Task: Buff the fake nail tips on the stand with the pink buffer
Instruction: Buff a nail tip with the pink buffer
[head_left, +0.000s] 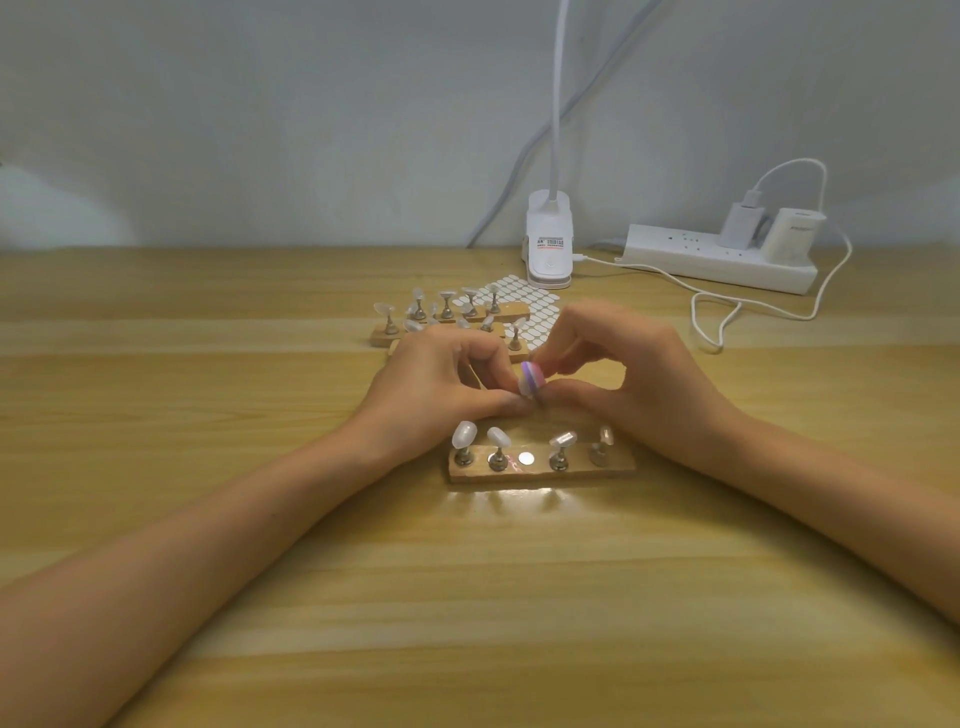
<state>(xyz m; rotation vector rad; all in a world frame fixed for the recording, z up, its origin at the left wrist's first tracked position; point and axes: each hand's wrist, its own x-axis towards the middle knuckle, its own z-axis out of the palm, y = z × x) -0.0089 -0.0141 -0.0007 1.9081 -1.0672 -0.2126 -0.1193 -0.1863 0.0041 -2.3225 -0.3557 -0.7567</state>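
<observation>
two bare forearms show, uncovered from the frame's lower corners up to the wrists. the left hand (431, 384) and right hand (641, 374) are bare too, with slim fingers (576, 332); the nails are too blurred to make out.
</observation>
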